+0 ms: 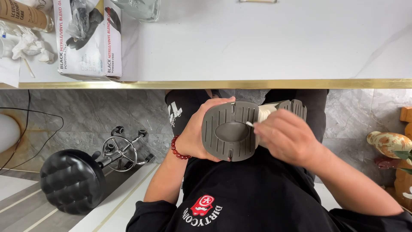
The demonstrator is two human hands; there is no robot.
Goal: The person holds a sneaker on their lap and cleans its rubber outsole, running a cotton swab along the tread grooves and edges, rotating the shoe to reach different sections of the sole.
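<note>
shoe sole (229, 131) between both cupped hands

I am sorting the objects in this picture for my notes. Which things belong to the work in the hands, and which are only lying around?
In use:
- grey shoe sole, held by the left hand
- thin white stick, in the right hand, its tip on the sole

Lying about:
- box of black gloves on the white table
- crumpled tissues
- black stool
- glass container
</note>
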